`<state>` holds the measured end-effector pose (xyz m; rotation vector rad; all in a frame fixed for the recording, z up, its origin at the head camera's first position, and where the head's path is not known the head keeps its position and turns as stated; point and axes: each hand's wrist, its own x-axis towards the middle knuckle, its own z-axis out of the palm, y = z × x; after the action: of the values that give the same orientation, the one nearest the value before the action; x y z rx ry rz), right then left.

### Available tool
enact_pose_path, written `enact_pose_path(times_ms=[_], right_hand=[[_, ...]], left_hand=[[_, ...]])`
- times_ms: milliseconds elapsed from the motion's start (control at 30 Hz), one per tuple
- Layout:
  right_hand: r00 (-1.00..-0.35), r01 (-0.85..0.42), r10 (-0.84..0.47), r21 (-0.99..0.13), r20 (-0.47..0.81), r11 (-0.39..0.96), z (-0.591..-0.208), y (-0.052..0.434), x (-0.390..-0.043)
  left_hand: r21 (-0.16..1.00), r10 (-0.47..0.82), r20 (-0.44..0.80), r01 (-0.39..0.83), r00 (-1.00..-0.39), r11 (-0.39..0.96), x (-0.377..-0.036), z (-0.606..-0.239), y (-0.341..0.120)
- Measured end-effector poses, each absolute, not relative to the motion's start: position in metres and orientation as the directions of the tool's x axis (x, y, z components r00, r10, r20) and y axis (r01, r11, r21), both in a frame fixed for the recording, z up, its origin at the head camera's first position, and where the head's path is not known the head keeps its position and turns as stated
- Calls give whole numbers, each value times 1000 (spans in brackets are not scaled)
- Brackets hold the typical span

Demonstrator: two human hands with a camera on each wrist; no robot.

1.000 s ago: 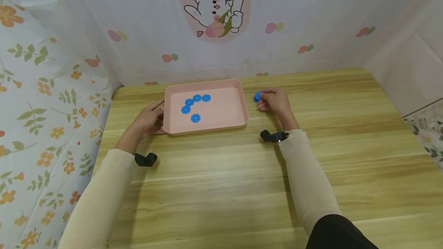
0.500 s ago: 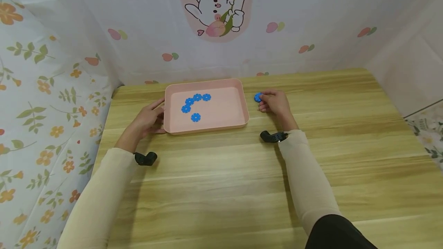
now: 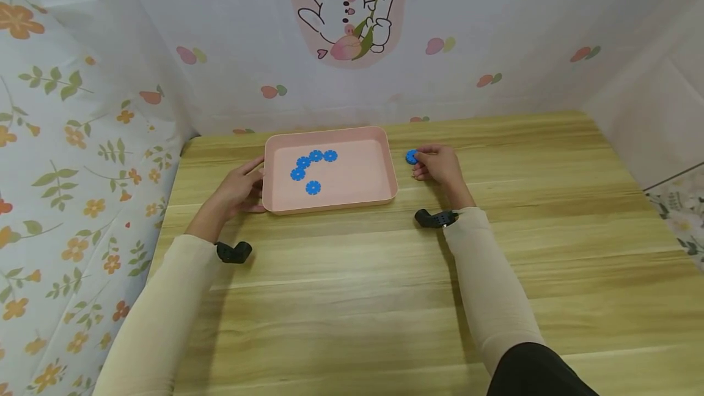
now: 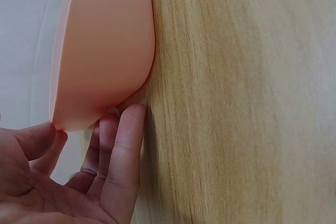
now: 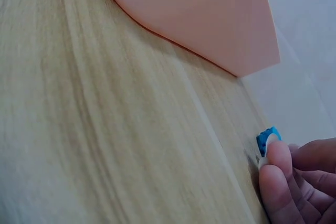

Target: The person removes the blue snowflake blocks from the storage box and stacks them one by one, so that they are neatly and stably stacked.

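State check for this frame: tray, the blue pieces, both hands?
Pink tray: flat on the table, holding five blue discs.
Loose blue disc: outside the tray, pinched at the right hand's fingertips.
Right hand: holds that disc.
Left hand: fingers straight, touching the tray's left edge.

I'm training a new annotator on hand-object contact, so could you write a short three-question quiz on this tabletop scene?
1. How many blue flower discs lie inside the pink tray?
2. True or false: the left hand rests against the tray's left edge.
3. What does the right hand hold? A) a blue disc beside the tray, B) the tray's rim, C) nothing.

Key: 1. Five. 2. True; the left wrist view shows fingers at the tray's corner. 3. A; the right wrist view shows fingertips pinching it just above the wooden table.
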<state>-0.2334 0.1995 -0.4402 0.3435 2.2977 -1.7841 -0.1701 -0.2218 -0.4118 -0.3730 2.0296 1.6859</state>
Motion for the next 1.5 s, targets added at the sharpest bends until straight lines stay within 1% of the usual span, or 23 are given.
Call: enact_pose_path(times_ms=[300,733,900,1167,1500], right_hand=[[-953,299,48,-899,-300,319,-429,198,-233],[-976,158,-62,-879,-208,450,-396,182,-252],[-978,106,-101,-859,-180,501,-382,169,-255],[-963,-30,-234,-813,-131,582,-382,142,-254],[-910,-161,-387,-730,-151,664,-390,111,-250]], left_hand=[[847,90,-513,-486,-854,216,-170,-413,-224],[842,72,-521,-498,-850,209,-171,-414,-224],[844,66,-519,-497,-852,202,-172,-413,-222],[845,62,-517,-497,-854,200,-173,-415,-220],[843,81,-523,-501,-848,195,-171,-412,-221]])
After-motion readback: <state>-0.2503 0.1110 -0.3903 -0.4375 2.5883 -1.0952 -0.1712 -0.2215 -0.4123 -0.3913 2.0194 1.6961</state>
